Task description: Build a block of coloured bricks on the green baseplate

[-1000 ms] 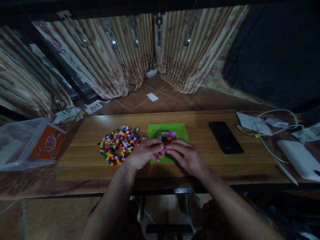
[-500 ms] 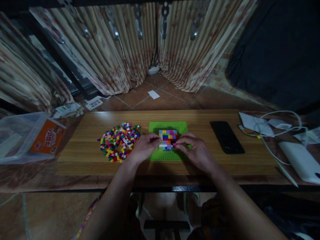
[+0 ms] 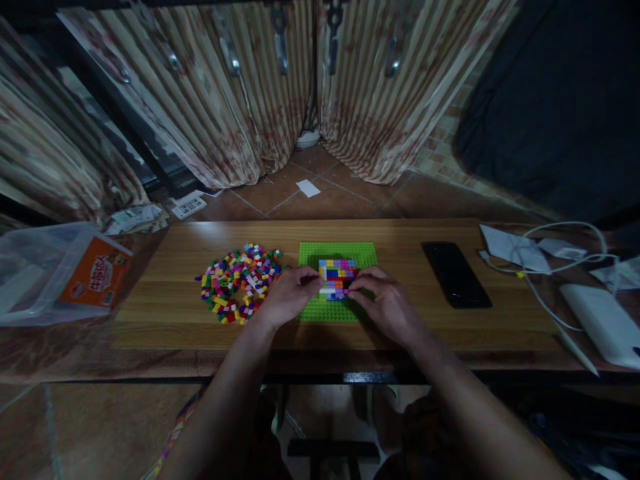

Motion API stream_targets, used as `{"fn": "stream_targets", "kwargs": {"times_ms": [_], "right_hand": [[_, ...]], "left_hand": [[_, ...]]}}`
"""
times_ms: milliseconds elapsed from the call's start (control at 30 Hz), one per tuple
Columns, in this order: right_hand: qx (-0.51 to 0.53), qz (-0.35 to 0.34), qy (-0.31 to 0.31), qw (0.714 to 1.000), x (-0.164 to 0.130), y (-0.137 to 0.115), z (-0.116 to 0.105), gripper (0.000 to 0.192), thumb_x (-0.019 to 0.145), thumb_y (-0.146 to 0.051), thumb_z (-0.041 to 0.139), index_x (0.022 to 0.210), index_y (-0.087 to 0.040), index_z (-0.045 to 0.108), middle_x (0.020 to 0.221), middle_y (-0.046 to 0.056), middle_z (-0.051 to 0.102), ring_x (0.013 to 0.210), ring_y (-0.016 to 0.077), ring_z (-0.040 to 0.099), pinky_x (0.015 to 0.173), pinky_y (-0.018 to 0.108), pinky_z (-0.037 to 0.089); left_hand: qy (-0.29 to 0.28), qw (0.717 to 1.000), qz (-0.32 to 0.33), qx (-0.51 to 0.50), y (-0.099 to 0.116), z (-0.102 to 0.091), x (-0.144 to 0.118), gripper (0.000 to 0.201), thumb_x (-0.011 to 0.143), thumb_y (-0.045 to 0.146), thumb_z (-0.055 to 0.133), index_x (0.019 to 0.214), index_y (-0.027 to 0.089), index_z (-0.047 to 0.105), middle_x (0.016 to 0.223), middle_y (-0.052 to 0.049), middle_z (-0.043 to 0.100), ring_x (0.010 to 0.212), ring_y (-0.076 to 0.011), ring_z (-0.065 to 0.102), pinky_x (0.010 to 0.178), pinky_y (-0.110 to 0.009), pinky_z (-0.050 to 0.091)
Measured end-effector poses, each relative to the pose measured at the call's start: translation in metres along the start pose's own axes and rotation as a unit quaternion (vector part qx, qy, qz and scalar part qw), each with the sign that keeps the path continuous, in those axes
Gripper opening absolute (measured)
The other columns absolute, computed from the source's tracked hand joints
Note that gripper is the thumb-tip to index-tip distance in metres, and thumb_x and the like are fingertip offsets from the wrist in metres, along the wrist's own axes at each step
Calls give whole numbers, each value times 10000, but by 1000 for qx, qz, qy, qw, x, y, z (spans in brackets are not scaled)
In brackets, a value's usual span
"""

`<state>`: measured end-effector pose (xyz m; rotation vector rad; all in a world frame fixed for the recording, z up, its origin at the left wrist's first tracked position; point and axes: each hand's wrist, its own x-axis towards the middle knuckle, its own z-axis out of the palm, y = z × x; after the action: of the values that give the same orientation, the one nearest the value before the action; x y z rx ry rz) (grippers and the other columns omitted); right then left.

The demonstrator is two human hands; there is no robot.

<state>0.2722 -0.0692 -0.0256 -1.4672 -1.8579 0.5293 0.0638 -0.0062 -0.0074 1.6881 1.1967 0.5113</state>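
A green studded baseplate [image 3: 337, 250] lies on the wooden board, bearing a block of multicoloured toy bricks [image 3: 338, 273]. My left hand [image 3: 293, 290] is at the left side of that block, thumb and fingertips pinched together against its edge; whatever they may hold is hidden. At the right side, my right hand [image 3: 383, 297] pinches a small pink-purple brick [image 3: 349, 291] low on the block's right edge. Left of the baseplate spreads a pile of loose bricks [image 3: 235, 283] in many colours, close beside my left hand.
A black phone [image 3: 456, 275] lies right of the baseplate on the wooden board [image 3: 165, 293]. Farther right are a white cable [image 3: 565, 227], papers and a white power bank-like box [image 3: 603, 323]. A clear plastic container [image 3: 45, 267] with an orange label stands at far left.
My right hand has shifted slightly down along the block's right edge, its fingers lower and closer in. My left hand stays nearly in place.
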Motion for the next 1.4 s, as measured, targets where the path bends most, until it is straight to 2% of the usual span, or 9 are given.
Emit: {"fn": "stream_targets", "kwargs": {"times_ms": [200,433,600,767,1167,1267,1400], "right_hand": [[38,80,52,995,2,5,9,93,780,-316,687,761,-227,665,845,25,610,811,188,604,779,349,485],[91,173,49,979,1,10,14,216,713,-410,716,784,-216,650,837,13,634,734,165,598,716,325,472],[140,203,57,967,4,15,20,279,700,-458,713,797,-210,628,796,5,647,721,168,590,685,308,464],[146,235,81,958,6,12,22,309,662,-471,740,757,-209,606,714,-8,631,642,160,568,628,294,437],[158,247,84,952,9,11,21,336,599,-460,773,707,-200,589,667,-22,612,603,144,543,589,280,414],[204,265,76,939,9,10,18,354,592,-480,780,699,-201,590,647,-23,609,594,135,543,571,264,423],[297,313,68,899,10,7,9,400,671,-585,695,717,-193,624,697,9,652,633,136,586,567,250,456]], "left_hand": [[5,1000,1,16,-1,0,0,258,794,383,563,834,164,693,687,0,629,612,-122,516,564,-216,383],[4,1000,10,29,-3,0,-1,250,820,369,550,856,164,689,717,-9,650,623,-122,529,572,-219,384],[3,999,23,33,-1,0,-1,238,831,350,543,848,161,688,719,-7,651,639,-122,542,582,-218,382],[-1,999,21,33,2,0,-3,234,830,334,540,834,151,686,713,-6,640,634,-119,525,580,-221,377],[0,998,29,64,2,-3,-5,252,827,355,533,825,155,687,714,-13,637,654,-134,535,583,-229,389],[3,998,34,56,2,-5,-6,258,827,352,530,829,147,687,732,-19,648,666,-138,549,597,-233,405],[7,998,40,55,-1,-8,-5,268,830,357,524,840,144,687,775,-32,671,727,-158,590,651,-249,438]]}}
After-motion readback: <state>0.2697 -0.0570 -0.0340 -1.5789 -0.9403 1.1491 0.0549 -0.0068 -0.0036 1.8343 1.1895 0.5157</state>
